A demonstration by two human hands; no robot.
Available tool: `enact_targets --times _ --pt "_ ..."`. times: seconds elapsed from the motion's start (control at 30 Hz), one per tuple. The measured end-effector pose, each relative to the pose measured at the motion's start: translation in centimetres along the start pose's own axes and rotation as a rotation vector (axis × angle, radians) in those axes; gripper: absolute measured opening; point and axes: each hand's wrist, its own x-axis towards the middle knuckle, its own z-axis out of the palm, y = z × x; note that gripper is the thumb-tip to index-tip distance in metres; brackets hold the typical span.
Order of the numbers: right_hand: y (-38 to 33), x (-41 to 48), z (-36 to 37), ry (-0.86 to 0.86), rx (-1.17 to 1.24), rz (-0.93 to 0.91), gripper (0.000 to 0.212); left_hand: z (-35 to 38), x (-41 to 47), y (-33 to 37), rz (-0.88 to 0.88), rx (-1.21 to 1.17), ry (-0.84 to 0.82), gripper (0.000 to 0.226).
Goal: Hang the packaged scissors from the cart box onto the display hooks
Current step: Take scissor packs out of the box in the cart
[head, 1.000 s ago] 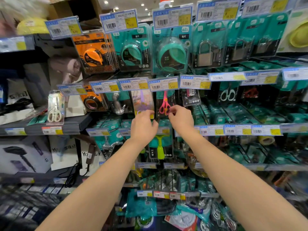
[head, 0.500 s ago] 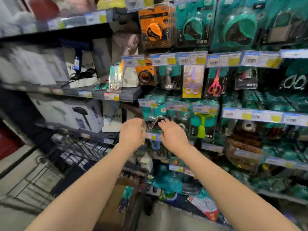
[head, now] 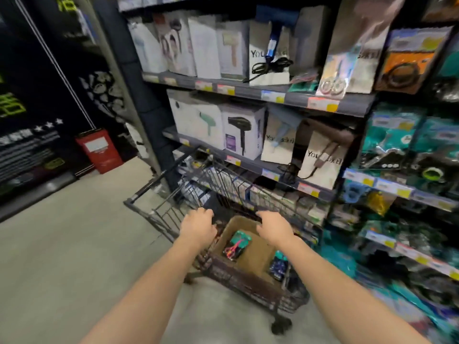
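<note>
A brown cardboard box (head: pixel 258 254) sits inside a dark wire shopping cart (head: pixel 173 209). In the box lies a teal pack of red-handled scissors (head: pixel 237 245), and a dark blue pack (head: pixel 279 265) leans at its right side. My left hand (head: pixel 198 225) hovers over the box's left edge with loosely curled fingers and holds nothing. Above the box's far right corner, my right hand (head: pixel 274 227) is stretched out, fingers relaxed, also holding nothing. Display hooks with teal packs (head: pixel 397 150) hang at the right, blurred.
Shelves with boxed hair dryers (head: pixel 238 130) rise behind the cart. A pack of scissors (head: pixel 334 78) leans on the upper shelf. A red stand (head: pixel 99 151) sits on the floor at the left. Grey floor (head: pixel 62 256) spreads left of the cart.
My view has swung down and left from the hooks to the cart. Both hands have dropped from the hanging scissors pack to just above the box.
</note>
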Motion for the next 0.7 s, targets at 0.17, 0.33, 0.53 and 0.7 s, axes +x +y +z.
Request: enact_targets --times 0.17,0.33,0.53,0.7 --pt "-4.9 1.6 6.7 -0.120 0.012 0.092 0.050 3.5 -0.9 -7.4 -0.024 -0.030 -0.045 0.036" --pt "-5.5 4.2 10.3 -0.207 -0.043 0.152 0.041 6.0 1.2 -8.8 0.037 -0.061 -0.074 0.034" --pt "-3.7 10.4 12.9 -0.262 -0.033 0.253 0.042 9.4 7.2 -8.4 0.144 0.058 -0.147 0.039" --pt "-1.5 17.9 16.0 -0.368 -0.053 0.333 0.035 13.1 15.2 -8.5 0.216 0.105 -0.231 0.045"
